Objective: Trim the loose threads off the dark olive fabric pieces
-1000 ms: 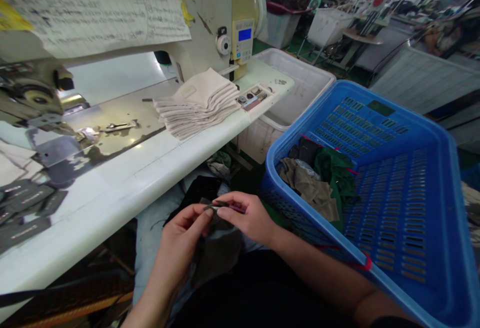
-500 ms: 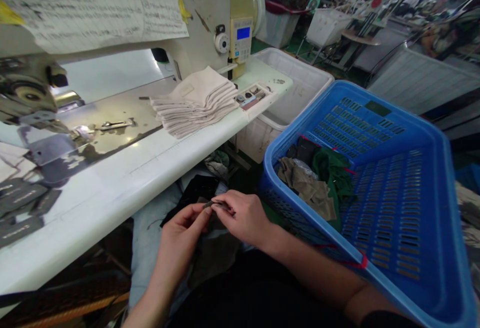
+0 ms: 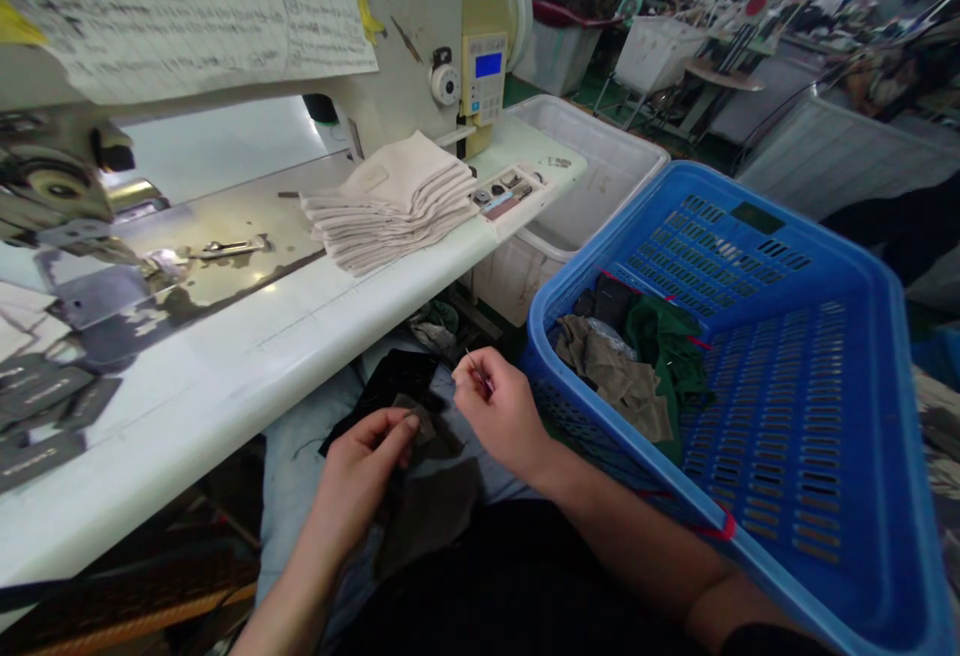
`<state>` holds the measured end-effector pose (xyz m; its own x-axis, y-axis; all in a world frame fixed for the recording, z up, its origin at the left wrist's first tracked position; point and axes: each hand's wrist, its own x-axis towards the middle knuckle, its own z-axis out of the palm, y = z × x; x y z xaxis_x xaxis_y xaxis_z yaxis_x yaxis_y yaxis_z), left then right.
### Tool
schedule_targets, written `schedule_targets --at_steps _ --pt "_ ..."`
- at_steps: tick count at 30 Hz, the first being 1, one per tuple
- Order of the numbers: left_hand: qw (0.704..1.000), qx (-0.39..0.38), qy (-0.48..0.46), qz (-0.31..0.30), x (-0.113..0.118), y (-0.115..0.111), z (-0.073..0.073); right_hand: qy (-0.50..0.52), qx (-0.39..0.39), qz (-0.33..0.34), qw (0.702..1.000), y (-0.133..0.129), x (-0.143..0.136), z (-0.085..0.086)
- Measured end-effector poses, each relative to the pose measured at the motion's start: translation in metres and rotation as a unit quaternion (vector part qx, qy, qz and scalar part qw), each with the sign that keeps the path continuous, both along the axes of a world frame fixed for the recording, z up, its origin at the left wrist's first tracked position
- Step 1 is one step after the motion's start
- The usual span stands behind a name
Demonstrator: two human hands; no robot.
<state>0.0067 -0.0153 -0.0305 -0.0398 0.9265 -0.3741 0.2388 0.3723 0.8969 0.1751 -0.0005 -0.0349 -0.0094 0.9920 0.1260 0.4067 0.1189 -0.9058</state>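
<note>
Over the lap, my left hand (image 3: pixel 371 451) pinches a dark olive-brown cloth piece (image 3: pixel 431 506) that hangs down below the fingers. To its right, my right hand (image 3: pixel 499 406) is closed around a small, thin metal tool (image 3: pixel 478 368), its pointed end showing above the fingers; I cannot make out what kind it is. The two hands are apart. A black cloth (image 3: pixel 394 381) lies on the lap behind the left hand.
A sewing machine (image 3: pixel 405 26) stands on a white table (image 3: pixel 292 326) with stacked beige cloth pieces (image 3: pixel 397 196) and dark labels (image 3: pixel 37 406). At the right, a blue basket (image 3: pixel 795 376) holds brown and green cloth. Behind it is a white bin (image 3: pixel 592 156).
My right hand has moved up and right, away from my left hand, with the tool in it. My left hand has stayed nearly still with the cloth.
</note>
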Motion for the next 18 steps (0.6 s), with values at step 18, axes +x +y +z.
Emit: schedule_targets --at_steps 18 --pt "0.970 0.171 0.163 -0.051 0.002 0.009 -0.018 0.149 -0.052 0.153 0.976 -0.005 -0.001 0.018"
